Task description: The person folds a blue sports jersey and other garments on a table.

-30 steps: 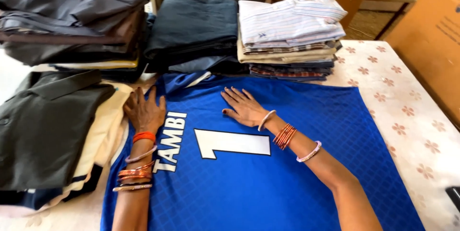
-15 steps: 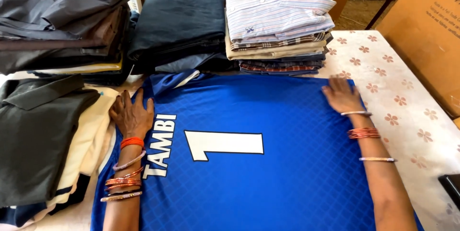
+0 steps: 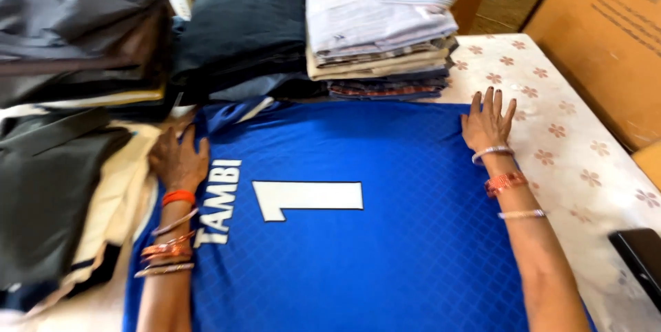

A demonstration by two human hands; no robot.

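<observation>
Blue jersey (image 3: pixel 358 236), back up, fills the lower centre of the frame on a floral tablecloth (image 3: pixel 585 167). Left hand (image 3: pixel 180 160) lies flat at its left edge, fingers loosely together; right hand (image 3: pixel 487 122) lies flat at the right edge, fingers spread. Smoothing likely goes best with even outward strokes, palms flat. Beyond, folded shirts (image 3: pixel 382 29) and dark garments (image 3: pixel 76 36) are stacked. The jersey's lower hem is cut off; its front is hidden.
</observation>
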